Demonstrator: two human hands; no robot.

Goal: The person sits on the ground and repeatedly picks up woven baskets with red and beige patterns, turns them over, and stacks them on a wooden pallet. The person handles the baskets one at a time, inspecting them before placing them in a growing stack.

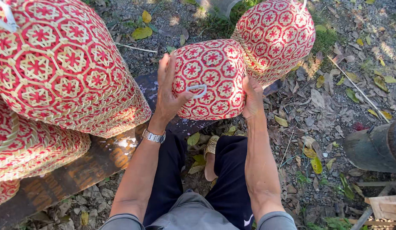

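Outdoor craft yard | gravel ground, dry leaves (woven baskets stacked)

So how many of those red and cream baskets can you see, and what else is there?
Red-and-cream woven baskets: 5 — one held between left hand and right hand, one behind, three stacked left
Wristwatch: 1
Plank: 1
Dark pipe: 1
Total: 8

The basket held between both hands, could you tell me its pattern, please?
Basket: red star-like hexagon weave on pale straw, head view.
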